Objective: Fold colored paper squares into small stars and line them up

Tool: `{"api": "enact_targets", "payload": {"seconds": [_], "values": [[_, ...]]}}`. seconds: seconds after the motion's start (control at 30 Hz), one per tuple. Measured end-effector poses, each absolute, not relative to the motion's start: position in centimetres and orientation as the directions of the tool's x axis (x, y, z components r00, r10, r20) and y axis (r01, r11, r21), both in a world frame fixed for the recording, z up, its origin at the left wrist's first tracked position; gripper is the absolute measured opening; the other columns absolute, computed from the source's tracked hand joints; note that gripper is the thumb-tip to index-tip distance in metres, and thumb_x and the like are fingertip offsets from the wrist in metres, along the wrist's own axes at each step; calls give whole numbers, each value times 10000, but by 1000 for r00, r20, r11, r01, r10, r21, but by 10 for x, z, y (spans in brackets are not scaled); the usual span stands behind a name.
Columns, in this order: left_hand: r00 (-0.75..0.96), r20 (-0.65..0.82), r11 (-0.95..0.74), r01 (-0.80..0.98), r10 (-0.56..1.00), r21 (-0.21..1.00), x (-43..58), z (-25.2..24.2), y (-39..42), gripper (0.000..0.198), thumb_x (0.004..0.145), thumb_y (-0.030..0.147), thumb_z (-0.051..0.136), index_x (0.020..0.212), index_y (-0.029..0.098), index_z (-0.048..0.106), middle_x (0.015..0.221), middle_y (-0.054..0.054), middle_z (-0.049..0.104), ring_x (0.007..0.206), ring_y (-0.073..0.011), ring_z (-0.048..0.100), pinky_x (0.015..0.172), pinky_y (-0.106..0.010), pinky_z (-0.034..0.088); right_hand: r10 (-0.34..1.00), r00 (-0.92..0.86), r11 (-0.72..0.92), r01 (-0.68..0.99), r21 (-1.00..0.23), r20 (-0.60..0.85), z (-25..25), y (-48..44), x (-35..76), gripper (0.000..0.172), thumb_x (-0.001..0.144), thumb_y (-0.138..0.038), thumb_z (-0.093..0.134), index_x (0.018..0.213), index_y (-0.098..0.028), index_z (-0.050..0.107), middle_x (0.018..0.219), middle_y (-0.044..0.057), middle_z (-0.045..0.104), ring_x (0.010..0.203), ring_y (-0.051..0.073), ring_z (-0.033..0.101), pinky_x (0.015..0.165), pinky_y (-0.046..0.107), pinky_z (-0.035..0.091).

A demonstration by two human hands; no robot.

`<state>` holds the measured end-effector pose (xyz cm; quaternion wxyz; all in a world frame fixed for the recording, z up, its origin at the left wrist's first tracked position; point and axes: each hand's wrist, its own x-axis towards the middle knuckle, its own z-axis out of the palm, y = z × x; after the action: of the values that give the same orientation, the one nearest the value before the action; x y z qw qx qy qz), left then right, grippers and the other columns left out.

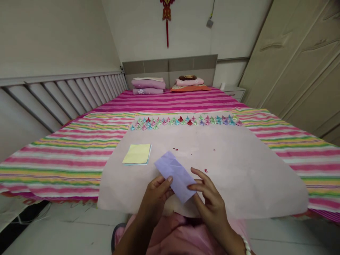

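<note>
A purple sheet of origami paper [178,177], folded into a rectangle with crease lines showing, is held tilted above the pale mat. My left hand [159,193] grips its lower left edge, thumb on top and fingers underneath. At the right end, my right hand [208,196] pinches the paper between thumb and a finger, while its index finger is lifted off. Left of the paper lies a stack of square paper sheets [137,154], yellow on top with light blue below. Beyond it, several small folded paper pieces [180,121] in many colours stand in rows.
The pale mat [255,177] covers the near part of a bed with a striped cover [66,152]. Small red scraps [206,170] lie on the mat. Folded bedding [148,85] sits by the headboard. A metal rail [79,88] runs along the left, a wardrobe [302,67] on the right.
</note>
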<state>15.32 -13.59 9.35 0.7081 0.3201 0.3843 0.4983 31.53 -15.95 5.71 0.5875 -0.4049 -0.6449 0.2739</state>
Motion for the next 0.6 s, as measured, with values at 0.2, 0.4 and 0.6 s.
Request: {"api": "enact_targets", "payload": {"seconds": [0.2,0.4,0.6], "values": [[154,-208,254,-407,966,877,154,95,-137,313,740,316,686,976,111,706,922,-113,726,875,-238,655,788,-346,514,954,10,299,-90,-950,300,57,-159,317,231,852,-248,552,1059,-272,651,1309,81,522,1237,261,437,941,385,426],[156,-186,233,-382,970,894,156,95,-138,329,731,349,688,965,119,714,865,-101,728,826,-229,652,761,-347,517,989,69,137,-174,-975,127,54,-154,310,306,700,-272,740,999,-251,681,1117,76,631,773,182,612,666,306,510],[163,-193,233,-286,968,929,153,92,-139,283,764,359,649,900,122,722,770,-72,707,715,-184,622,699,-308,495,997,1,71,-356,-932,76,58,-150,312,486,717,-265,736,1171,-243,563,881,33,667,834,188,623,734,315,502]]}}
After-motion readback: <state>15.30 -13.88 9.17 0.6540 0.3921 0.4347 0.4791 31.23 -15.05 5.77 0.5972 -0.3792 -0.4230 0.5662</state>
